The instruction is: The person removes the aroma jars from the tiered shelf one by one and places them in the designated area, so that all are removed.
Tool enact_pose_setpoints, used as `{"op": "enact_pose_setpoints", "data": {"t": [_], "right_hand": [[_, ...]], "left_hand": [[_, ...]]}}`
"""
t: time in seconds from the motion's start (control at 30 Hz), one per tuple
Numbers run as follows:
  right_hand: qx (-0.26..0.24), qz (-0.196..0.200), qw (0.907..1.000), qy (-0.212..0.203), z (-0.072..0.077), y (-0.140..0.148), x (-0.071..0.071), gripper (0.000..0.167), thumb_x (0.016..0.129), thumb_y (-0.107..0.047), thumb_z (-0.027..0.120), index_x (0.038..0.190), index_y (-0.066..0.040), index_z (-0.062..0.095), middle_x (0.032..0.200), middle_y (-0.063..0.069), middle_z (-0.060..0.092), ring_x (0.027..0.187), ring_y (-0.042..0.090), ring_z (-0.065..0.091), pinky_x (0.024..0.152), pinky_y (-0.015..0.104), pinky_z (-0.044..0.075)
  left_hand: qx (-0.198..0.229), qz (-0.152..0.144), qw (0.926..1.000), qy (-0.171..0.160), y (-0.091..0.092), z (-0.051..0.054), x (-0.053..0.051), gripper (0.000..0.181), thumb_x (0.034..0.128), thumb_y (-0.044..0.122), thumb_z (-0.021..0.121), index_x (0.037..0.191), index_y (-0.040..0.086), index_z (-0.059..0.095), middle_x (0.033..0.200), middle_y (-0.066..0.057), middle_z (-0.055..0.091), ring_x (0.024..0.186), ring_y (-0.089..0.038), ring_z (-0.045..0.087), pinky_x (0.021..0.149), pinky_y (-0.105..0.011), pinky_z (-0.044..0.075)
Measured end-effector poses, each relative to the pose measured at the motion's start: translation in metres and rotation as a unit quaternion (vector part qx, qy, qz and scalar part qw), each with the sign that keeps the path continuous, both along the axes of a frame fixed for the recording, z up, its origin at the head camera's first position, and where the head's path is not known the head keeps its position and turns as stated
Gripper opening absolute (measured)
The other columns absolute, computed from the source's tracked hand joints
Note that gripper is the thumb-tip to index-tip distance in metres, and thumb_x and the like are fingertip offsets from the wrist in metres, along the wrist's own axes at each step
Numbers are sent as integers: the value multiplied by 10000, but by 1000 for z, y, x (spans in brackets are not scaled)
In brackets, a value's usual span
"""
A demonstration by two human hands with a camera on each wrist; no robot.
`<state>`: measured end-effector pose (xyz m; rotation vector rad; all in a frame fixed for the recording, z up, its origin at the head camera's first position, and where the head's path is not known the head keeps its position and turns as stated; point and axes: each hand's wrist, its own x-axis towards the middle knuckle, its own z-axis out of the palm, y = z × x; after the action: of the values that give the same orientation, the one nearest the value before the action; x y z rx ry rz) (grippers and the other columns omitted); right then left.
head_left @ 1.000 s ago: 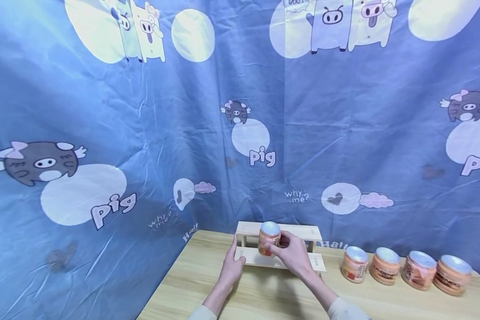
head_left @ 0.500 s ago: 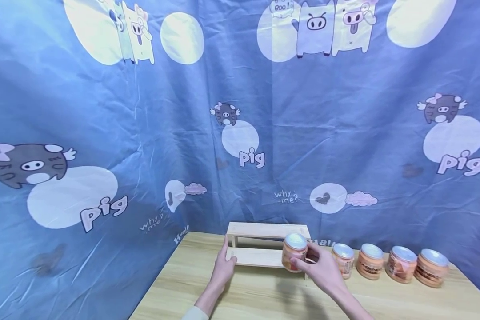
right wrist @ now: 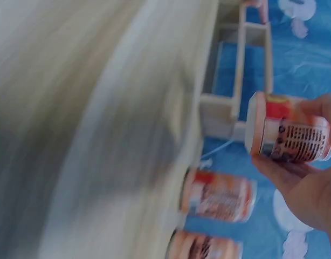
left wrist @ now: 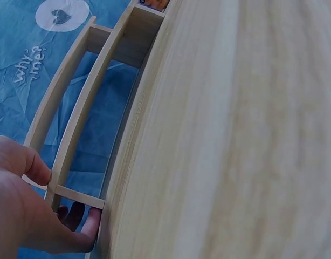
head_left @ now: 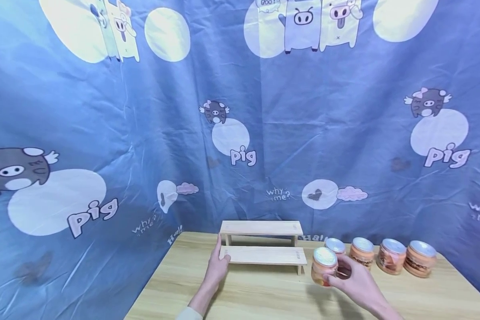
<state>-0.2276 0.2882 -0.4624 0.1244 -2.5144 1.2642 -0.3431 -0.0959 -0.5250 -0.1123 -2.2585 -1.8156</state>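
Observation:
A two-tier wooden rack (head_left: 264, 254) stands on the table near the blue cloth, with bare shelves. At its left end my left hand (head_left: 217, 269) grips it; in the left wrist view the thumb (left wrist: 39, 171) lies against the lower shelf's end and the fingers curl about the end leg. My right hand (head_left: 358, 282) holds an orange-labelled jar (head_left: 323, 267) with a silvery lid, just right of the rack. That jar (right wrist: 287, 128) is raised off the table in the right wrist view, between thumb and fingers. Its far side is covered by the hand.
Several similar jars stand in a row at the right, including a brown-lettered jar (head_left: 362, 252) and the end jar (head_left: 421, 258). The held jar partly hides the nearest jar (head_left: 335, 245). A blue printed cloth (head_left: 324, 146) hangs behind the wooden table (head_left: 244, 295).
My right hand has carried the jar from above the rack rightwards, past its right end towards the row. My left hand stays at the rack's left end. The head view has turned slightly right.

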Motion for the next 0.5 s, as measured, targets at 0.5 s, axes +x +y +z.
{"op": "enact_pose_setpoints", "data": {"t": [0.5], "right_hand": [[471,-367,9979,-239,-29,68,-4,674,795,-234,869,1259,143,558,1094,215,698,978,326,685,756,260,553]], "left_hand": [[29,-197,9997,-135,-3,2,-3,913,906,-37,573,1645,298,155,1655,-258,98,1479,-505,82,1141,-704,60]]}}
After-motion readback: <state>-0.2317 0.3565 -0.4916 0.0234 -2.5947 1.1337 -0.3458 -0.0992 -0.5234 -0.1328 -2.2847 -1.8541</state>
